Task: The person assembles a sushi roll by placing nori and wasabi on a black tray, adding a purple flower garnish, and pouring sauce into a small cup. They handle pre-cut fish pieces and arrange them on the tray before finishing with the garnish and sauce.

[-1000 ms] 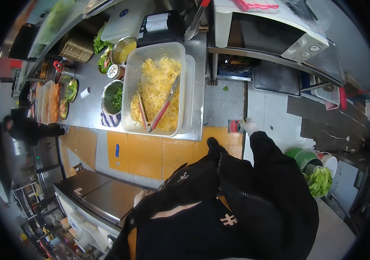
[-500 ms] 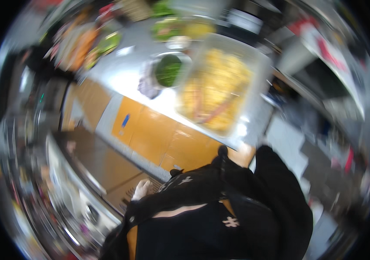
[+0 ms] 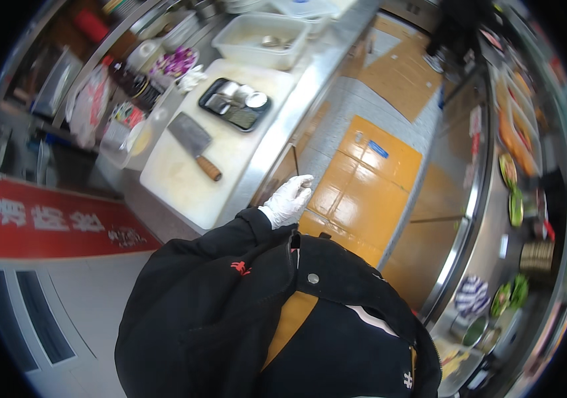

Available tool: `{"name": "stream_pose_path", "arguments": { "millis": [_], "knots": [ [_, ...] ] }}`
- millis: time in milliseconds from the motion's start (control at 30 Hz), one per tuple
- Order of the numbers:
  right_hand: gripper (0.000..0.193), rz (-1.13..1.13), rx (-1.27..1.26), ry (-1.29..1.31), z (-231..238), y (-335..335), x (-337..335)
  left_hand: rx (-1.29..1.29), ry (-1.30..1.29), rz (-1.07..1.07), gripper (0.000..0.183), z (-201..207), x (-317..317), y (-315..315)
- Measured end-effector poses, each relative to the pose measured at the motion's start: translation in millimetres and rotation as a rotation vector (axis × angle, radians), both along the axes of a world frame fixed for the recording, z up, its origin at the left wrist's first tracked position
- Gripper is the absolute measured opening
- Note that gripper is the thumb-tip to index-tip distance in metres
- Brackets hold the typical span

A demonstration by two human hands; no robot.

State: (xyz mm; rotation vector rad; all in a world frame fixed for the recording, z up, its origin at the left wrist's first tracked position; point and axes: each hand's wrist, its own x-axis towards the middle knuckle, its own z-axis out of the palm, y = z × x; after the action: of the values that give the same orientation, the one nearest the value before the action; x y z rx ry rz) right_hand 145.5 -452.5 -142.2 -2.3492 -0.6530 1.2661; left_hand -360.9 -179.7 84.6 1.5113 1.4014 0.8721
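Observation:
My left hand (image 3: 288,200), in a white glove, hangs beside the edge of the steel counter (image 3: 249,184). Its fingers are loosely bent and a little apart, with nothing visible in them. My right hand is out of the picture. Nearest to the left hand, on the counter, is a white cutting board (image 3: 180,189). A cleaver (image 3: 194,140) with a wooden handle lies on the board, its handle toward me. Farther along the board, a black tray (image 3: 235,104) holds several small containers, one with a white round top.
Beyond the board stands a clear plastic tub (image 3: 260,40). A bowl of purple pieces (image 3: 174,63) and a dark bottle (image 3: 131,83) are to the left. Flattened cardboard (image 3: 363,176) covers the aisle floor. Another counter (image 3: 479,249) runs along the right; a person (image 3: 456,30) stands far off.
My view has swung from the counter with the tub of yellow food to the one with the cutting board. That tub is now at the lower right. My right hand has left view.

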Motion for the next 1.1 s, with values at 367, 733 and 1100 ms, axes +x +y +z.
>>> {"name": "stream_pose_path", "arguments": {
  "millis": [367,733,1100],
  "knots": [
    [0.040,0.324,0.513,0.389,184.4,434.7,-208.5,0.172,-0.097,0.654,0.030,69.0,-95.3,19.0],
    [0.023,1.389,0.736,0.895,361.6,676.9,-571.7,-0.085,0.621,1.546,0.038,38.0,-194.0,-9.5],
    [0.036,2.039,0.951,0.149,353.0,757.4,-856.3,-0.333,0.697,1.649,0.039,34.6,-181.9,-1.6]
  ]
}}
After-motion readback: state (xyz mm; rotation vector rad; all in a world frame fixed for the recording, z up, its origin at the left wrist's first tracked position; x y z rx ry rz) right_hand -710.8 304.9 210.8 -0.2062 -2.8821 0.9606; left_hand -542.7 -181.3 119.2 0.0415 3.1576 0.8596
